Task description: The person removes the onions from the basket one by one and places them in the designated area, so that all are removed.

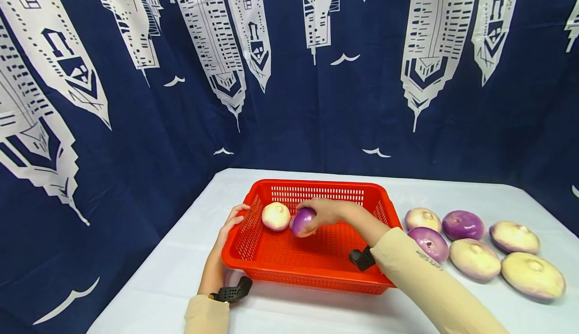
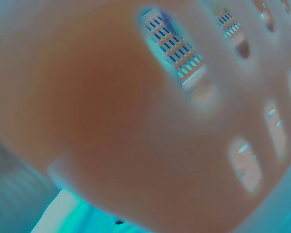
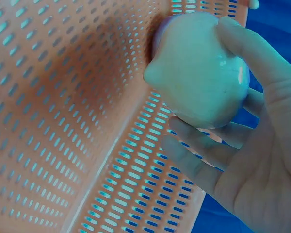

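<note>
**Turnip into basket: placing step**

Right hand (image 1: 322, 212): inside the red basket (image 1: 312, 268), fingers curled round a purple-and-cream turnip (image 1: 302, 222). In the right wrist view, turnip (image 3: 200, 73) seated against palm and thumb (image 3: 254, 51), clear of the perforated floor (image 3: 63, 121), near the corner where floor meets wall. Not yet set down.

Left hand (image 1: 231, 223): on the basket's left rim, fingers lying over the edge, steadying. Grip closure hard to judge; left wrist view blurred, showing only slotted wall at close range.

Already in basket: one pale turnip (image 1: 276, 216), resting on the floor, just beside the held one.

On table (image 1: 163, 283), right of basket: six more turnips in a loose cluster, e.g. purple one (image 1: 463, 224) and large pale one (image 1: 533, 275), apart from the basket.

Step in hand, as judged: loading, second piece, with most of the lot unloaded.

Next move calls for: lowering to the floor beside the pale turnip without knocking it, then loosening the fingers; rounded shape likely to roll, so release low and gently.
</note>
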`<state>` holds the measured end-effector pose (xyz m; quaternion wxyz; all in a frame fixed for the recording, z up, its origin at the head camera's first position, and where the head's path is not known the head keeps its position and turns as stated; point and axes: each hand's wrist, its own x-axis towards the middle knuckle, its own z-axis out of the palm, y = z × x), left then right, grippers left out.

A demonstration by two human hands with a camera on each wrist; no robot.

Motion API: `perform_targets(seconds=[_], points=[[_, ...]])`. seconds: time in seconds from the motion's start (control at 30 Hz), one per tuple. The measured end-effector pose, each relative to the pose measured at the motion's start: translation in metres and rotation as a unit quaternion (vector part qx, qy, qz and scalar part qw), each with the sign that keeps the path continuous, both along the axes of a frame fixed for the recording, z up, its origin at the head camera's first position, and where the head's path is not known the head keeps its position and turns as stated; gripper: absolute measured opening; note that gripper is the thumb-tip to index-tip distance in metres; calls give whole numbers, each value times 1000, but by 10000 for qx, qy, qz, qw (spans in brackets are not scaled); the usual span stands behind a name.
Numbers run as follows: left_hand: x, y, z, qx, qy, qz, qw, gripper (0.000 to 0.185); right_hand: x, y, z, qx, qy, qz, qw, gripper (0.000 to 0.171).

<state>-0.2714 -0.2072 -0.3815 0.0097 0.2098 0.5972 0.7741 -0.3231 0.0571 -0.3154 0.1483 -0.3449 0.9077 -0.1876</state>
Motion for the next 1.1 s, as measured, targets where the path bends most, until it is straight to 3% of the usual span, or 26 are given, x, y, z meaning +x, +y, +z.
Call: perform_targets(seconds=[0.53,1.1], points=[[-3,0,-3,118,160,-177,9996,39,17,19,16,-410,226,-5,9989,61],[3,1,1,198,6,-260,9995,35,36,45,34,-968,321,-108,9947,63]])
